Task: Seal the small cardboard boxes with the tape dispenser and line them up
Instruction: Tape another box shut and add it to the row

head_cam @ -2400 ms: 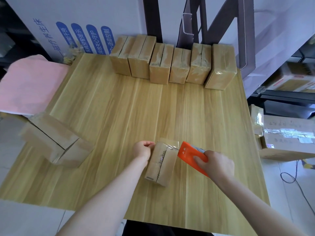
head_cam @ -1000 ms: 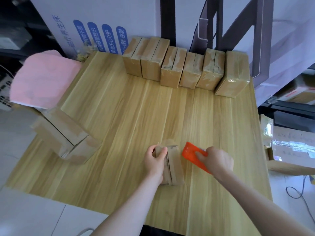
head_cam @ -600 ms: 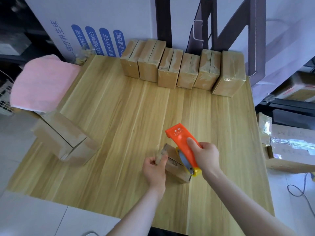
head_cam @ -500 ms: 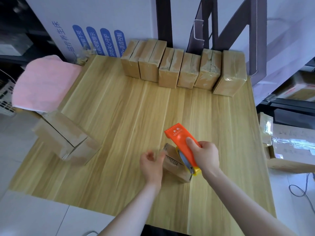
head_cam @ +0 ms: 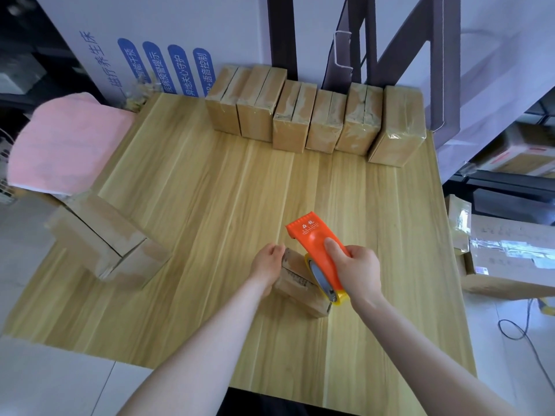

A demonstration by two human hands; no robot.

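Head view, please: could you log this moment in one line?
left hand: holds small box | right hand: grips tape dispenser | back row: six boxes

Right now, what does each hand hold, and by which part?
The right hand grips the tape dispenser around its body. The left hand holds the small box by its left end.
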